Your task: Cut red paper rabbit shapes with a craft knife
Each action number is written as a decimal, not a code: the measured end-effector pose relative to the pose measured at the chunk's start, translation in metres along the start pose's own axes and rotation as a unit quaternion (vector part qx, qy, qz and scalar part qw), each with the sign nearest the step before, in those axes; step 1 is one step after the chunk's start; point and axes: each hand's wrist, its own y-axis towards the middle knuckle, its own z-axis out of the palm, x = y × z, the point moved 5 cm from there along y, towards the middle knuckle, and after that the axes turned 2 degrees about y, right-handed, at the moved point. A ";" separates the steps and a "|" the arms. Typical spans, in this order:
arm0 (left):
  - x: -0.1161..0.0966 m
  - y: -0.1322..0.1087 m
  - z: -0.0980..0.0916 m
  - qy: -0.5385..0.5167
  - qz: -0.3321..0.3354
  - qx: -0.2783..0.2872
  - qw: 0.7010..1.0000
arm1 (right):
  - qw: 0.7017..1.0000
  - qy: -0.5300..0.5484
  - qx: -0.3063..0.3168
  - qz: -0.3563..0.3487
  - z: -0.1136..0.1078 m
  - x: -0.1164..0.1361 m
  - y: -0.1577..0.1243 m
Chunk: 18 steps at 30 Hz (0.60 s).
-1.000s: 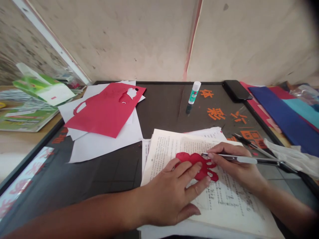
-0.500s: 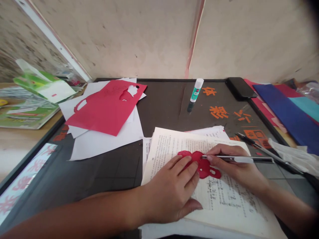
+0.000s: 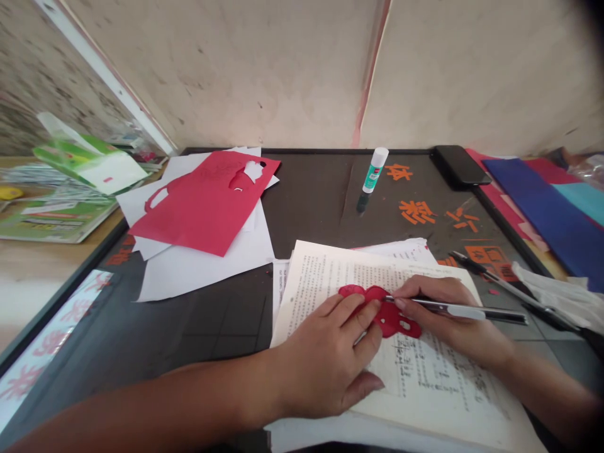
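The red cutout (image 3: 392, 325) lies on your book (image 3: 309, 280); your left hand (image 3: 325, 358) spreads flat over it, your right hand (image 3: 446, 311) pinches the slim tool (image 3: 500, 313). Dark desk (image 3: 306, 201) separates book from glue stick (image 3: 375, 170), reaching the wall (image 3: 259, 69).

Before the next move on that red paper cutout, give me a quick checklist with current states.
1. Red paper cutout held down: ok, the left hand's fingers lie on it.
2. Slim silver pen-shaped tool gripped: ok, in the right hand's fingers.
3. Tool tip touching the cutout: cannot tell; it is at the cutout, but contact is too small to see.
4. Left fingertips well away from the tip: not ok, I'd judge; they are close beside it.
5. Printed white pages under the cutout: ok.
6. Teal-labelled, white-capped glue stick out of the way: ok, standing beyond the pages.
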 end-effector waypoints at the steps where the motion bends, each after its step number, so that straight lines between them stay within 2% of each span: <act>1: 0.000 0.000 0.000 0.001 0.000 0.000 1.000 | 1.000 -0.004 -0.001 -0.006 0.000 0.000 0.000; 7: -0.001 0.000 0.001 0.014 0.001 0.001 1.000 | 1.000 -0.001 -0.007 0.001 0.000 -0.002 -0.001; 14: -0.010 0.000 -0.003 0.021 0.006 -0.029 0.999 | 1.000 0.007 0.004 0.026 0.000 0.007 0.003; 18: -0.016 0.000 -0.003 -0.001 0.030 -0.016 0.999 | 1.000 -0.010 0.008 0.004 -0.001 0.012 0.006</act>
